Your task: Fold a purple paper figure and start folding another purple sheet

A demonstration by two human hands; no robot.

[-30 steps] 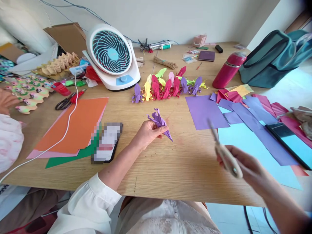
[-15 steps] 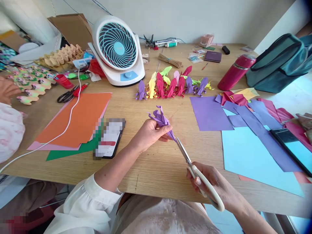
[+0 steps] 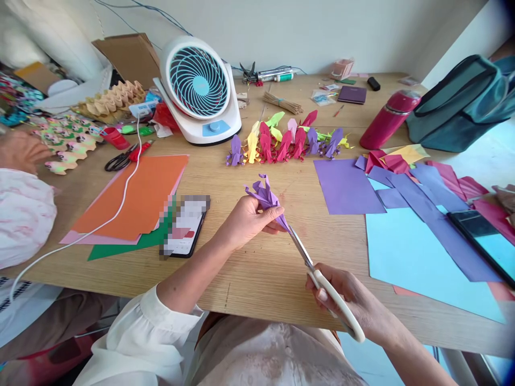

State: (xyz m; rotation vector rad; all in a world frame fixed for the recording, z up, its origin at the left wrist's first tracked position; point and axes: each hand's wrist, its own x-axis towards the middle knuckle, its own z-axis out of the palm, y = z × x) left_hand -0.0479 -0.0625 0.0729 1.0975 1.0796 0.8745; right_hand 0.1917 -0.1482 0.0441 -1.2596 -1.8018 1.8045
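Pinched between the thumb and fingers of my left hand (image 3: 257,217) is a purple origami figure (image 3: 263,194), its thin folded points sticking up and away. A narrow tip of it runs down toward my right hand (image 3: 348,300), which grips white-handled scissors (image 3: 336,300). The scissor blades point up and left, and their ends meet the lower tip of the purple paper. Whether they cut into it is too small to tell. Behind my hands stands a cluster of finished-looking folded figures (image 3: 285,146) in red, yellow, purple, pink and green.
Left of me lie orange sheets (image 3: 132,198), a phone (image 3: 187,228) and black scissors (image 3: 120,160). A white fan (image 3: 197,80) stands behind. On the right are purple paper (image 3: 348,185), light blue paper (image 3: 418,257), a red flask (image 3: 390,120) and a teal bag (image 3: 458,107). Another person's hand (image 3: 24,153) is at far left.
The scissor blades have moved slightly up and left along the tip of the purple figure, and the handles look closer together. The other person's hand has shifted right in view.
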